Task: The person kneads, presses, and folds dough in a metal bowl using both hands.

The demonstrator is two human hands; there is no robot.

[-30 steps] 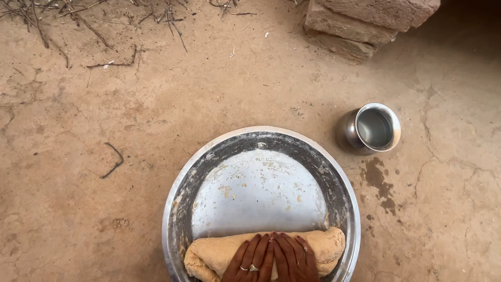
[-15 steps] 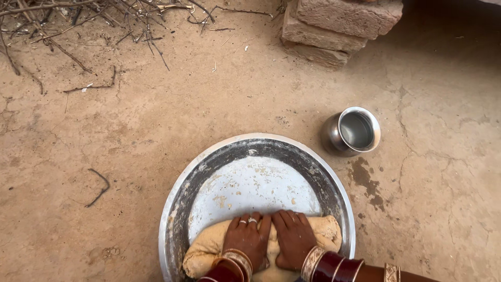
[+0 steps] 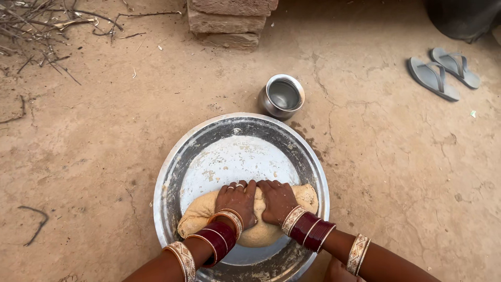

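Note:
A wide steel platter (image 3: 172, 177) sits on the earthen floor and holds a long tan lump of dough (image 3: 195, 216) along its near side. My left hand (image 3: 236, 201) and my right hand (image 3: 276, 200) lie side by side on top of the dough, fingers bent and pressing into its far edge. Both wrists carry red and gold bangles. Rings show on the left hand. The far half of the platter is bare, dusted with flour and dough flecks.
A small round steel pot (image 3: 282, 95) with water stands just beyond the platter. Stacked bricks (image 3: 229, 21) lie farther back, dry twigs (image 3: 36, 26) at the far left, a pair of grey sandals (image 3: 443, 73) at the far right.
The view has swung right and pulled back, showing my forearms and the sandals. My hands moved from flat on the dough roll to curled and pressing into it; the dough has bunched up.

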